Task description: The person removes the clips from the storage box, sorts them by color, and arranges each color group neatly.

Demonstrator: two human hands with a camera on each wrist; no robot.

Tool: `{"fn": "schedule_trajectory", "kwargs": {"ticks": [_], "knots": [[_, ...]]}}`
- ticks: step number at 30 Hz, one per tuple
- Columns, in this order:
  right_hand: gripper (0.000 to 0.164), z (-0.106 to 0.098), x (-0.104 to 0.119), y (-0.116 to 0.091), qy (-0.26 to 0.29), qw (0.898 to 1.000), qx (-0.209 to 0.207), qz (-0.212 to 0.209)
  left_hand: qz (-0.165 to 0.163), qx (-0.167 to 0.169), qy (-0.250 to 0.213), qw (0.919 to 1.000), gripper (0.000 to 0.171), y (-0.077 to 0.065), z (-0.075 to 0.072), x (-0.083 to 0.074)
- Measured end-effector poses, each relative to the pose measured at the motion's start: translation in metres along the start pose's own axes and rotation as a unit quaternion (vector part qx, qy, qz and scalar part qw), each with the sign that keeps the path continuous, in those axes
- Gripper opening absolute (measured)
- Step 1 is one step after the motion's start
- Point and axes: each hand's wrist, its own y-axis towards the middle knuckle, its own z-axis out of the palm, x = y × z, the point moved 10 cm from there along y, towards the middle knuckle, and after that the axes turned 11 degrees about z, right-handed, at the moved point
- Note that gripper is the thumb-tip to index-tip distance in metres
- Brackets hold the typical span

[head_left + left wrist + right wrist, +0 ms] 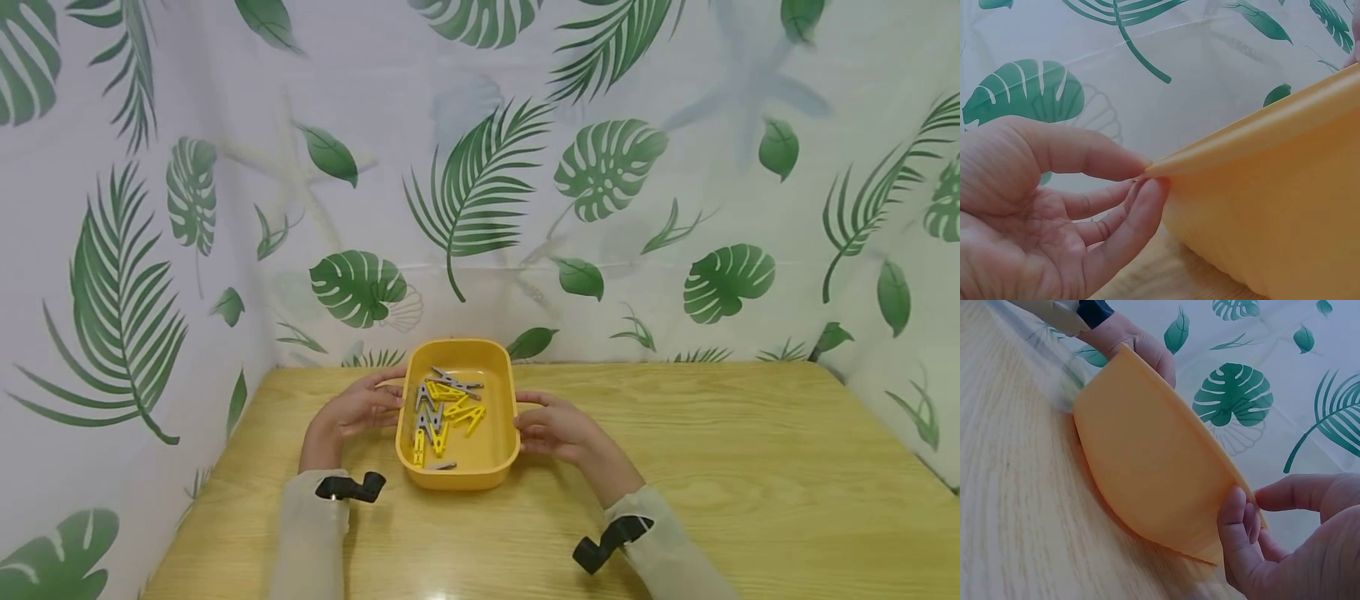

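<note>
Leafy sheeting point(645, 212) hung beyond our grip; left hand point(363, 406) and right hand point(558, 427) pinched a smooth, round-cornered yellow tub point(457, 481).

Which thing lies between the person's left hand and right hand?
The head view shows a yellow tray, with clothespins inside, between the left hand and right hand.

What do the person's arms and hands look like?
Left hand and right hand: ungloved. Left sleeve and right sleeve: long, plain cream. Left wrist camera and right wrist camera: black, crank-shaped, rounded end, mounted near the cuff. No cables visible.
</note>
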Motion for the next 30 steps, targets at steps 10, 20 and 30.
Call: {"fn": "schedule_trajectory", "kwargs": {"ticks": [10, 20, 30], "knots": [[0.059, -0.001, 0.005, -0.006, -0.027, 1.000, -0.007, 0.007, -0.001, 0.009, -0.001, 1.0000, 0.070, 0.006, 0.004, -0.003], [0.058, -0.005, 0.005, -0.004, -0.052, 0.998, -0.016, -0.003, -0.015, 0.002, 0.018, 0.9997, 0.070, 0.007, 0.004, -0.001], [0.056, -0.007, 0.019, -0.016, -0.160, 0.982, -0.086, -0.056, -0.016, 0.003, 0.029, 0.9994, 0.070, 0.006, 0.003, -0.003]]}}
